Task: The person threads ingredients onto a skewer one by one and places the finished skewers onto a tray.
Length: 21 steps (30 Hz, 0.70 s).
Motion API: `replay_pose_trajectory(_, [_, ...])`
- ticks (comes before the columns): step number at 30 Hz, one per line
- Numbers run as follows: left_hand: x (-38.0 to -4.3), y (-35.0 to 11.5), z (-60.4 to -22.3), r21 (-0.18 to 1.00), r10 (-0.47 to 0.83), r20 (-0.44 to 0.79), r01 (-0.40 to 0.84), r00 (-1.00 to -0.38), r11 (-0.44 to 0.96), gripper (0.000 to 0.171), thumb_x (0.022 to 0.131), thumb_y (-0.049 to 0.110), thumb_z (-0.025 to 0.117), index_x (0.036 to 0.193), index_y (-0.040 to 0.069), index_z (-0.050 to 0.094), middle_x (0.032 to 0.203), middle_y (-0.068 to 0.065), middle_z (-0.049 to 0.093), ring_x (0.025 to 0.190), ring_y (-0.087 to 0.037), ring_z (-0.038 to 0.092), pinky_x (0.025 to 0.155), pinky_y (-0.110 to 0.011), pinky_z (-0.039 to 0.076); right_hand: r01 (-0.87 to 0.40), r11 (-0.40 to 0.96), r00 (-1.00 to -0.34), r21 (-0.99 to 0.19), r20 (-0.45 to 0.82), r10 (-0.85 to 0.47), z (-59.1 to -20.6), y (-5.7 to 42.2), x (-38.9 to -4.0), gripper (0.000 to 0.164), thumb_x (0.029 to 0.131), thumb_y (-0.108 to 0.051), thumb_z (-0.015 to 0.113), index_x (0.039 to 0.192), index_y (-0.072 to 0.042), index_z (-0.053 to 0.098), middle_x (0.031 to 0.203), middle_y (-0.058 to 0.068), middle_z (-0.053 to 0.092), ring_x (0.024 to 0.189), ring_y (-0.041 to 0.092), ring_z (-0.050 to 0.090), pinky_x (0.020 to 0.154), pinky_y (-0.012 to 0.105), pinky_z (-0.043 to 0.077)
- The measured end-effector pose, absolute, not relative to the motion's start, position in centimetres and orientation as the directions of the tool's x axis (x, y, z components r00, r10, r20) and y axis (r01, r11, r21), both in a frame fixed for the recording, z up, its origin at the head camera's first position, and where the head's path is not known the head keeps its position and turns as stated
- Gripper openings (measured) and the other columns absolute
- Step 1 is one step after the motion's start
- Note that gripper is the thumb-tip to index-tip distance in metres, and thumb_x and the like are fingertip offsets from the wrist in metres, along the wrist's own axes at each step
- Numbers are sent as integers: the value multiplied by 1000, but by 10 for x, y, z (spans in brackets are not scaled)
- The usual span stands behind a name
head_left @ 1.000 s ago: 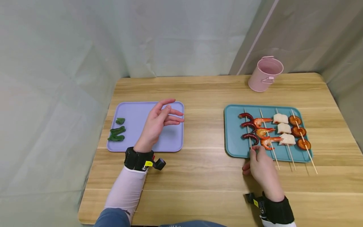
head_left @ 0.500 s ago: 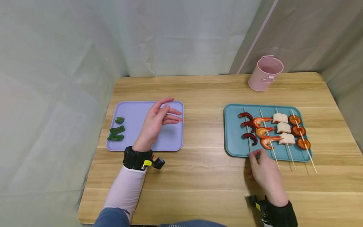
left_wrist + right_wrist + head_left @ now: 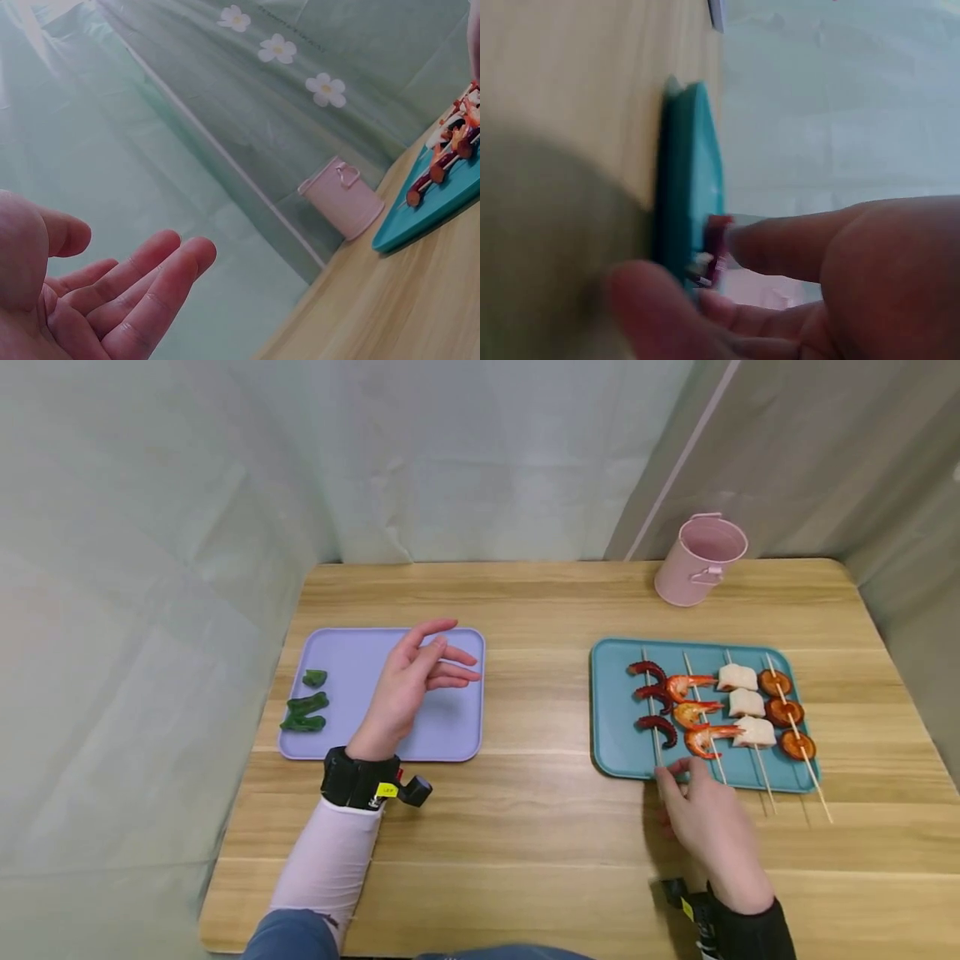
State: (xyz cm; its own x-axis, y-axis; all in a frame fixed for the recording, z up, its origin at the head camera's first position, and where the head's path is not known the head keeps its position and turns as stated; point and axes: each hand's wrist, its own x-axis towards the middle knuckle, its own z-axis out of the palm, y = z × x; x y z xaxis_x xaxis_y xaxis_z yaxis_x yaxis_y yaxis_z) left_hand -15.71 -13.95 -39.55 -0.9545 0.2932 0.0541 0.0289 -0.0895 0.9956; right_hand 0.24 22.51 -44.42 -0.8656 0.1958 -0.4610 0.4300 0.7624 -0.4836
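My right hand (image 3: 711, 822) is at the near edge of the teal tray (image 3: 617, 727), its thumb and forefinger pinching the handle end of the leftmost skewer. That octopus skewer (image 3: 656, 731) bears dark red tentacle pieces and lies across the tray. In the right wrist view, thumb and fingers (image 3: 772, 244) sit close by a red piece, blurred. Beside it lie a shrimp skewer (image 3: 693, 714), one of white chunks (image 3: 746, 703) and one of round brown slices (image 3: 790, 714). My left hand (image 3: 401, 689) hovers over the lavender tray (image 3: 367, 652) with relaxed fingers, holding nothing.
Several green pepper pieces (image 3: 303, 706) lie at the lavender tray's left side. A pink metal bucket (image 3: 686, 572) stands at the back right of the wooden table (image 3: 540, 827). Pale curtains (image 3: 487, 460) hang round the table's back and sides.
My right hand has drawn back slightly toward me along the octopus skewer, its lower fingers now more tucked under. The left hand stays almost still. The view has shifted a little.
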Motion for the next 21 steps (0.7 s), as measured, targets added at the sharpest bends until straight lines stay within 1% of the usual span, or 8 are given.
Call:
replay_pose_trajectory(3, [-157,-141,-396,995,285,62,38,-957,-90,39,106,29,49,139,9,48,100,-20,70,85,-39,68,75,-36,60,352,828,-890,-437,-431,151,-427,232,2,74,102,-63,32,139,0,41,62,0,63,56,16,60,53,38,44])
replay_pose_trajectory(5, [-158,-142,-396,994,281,69,43,-957,-97,39,106,28,49,139,8,49,99,-20,70,85,-39,68,74,-36,60,291,861,-916,-417,-382,125,-411,239,-2,77,101,-65,30,143,-1,41,61,-1,62,54,16,58,49,38,43])
replay_pose_trajectory(9, [-160,-144,-397,994,273,79,54,-959,-97,38,106,28,49,138,7,49,98,-20,70,83,-39,68,72,-35,61,179,898,-972,-402,-215,98,-382,256,-29,74,100,-67,31,138,-7,51,62,0,60,48,16,52,39,34,36])
replay_pose_trajectory(12, [-162,-144,-399,996,270,73,56,-960,-71,38,106,27,49,138,6,49,97,-21,69,81,-39,68,69,-33,61,110,908,-992,-404,-106,74,-368,272,-73,68,100,-64,36,130,-8,58,67,5,61,52,20,53,41,36,38])
replay_pose_trajectory(15, [-162,-143,-404,999,284,33,32,-958,-9,36,106,28,48,136,7,52,97,-20,69,82,-37,68,66,-32,60,34,908,-999,-418,6,40,-362,286,-136,55,101,-52,46,121,-4,64,84,15,68,65,28,60,49,44,45])
replay_pose_trajectory(17, [-163,-141,-409,999,312,-7,8,-950,46,35,107,28,48,135,8,53,100,-20,68,84,-35,68,67,-32,60,15,920,-996,-391,74,47,-360,294,-179,45,101,-42,49,109,-2,67,90,20,67,73,35,61,54,50,46])
replay_pose_trajectory(19, [-162,-138,-413,995,349,-47,-15,-936,94,34,107,27,48,135,9,53,103,-19,68,86,-34,68,70,-36,60,19,932,-994,-363,98,58,-360,299,-216,42,101,-37,50,111,-1,67,101,25,65,84,43,60,62,57,48])
replay_pose_trajectory(21, [-161,-135,-416,992,390,-75,-28,-918,125,33,107,24,47,135,7,53,105,-21,67,88,-34,67,73,-42,59,45,939,-996,-340,60,70,-360,303,-243,42,101,-38,48,116,-3,67,108,26,62,96,46,56,70,61,49])
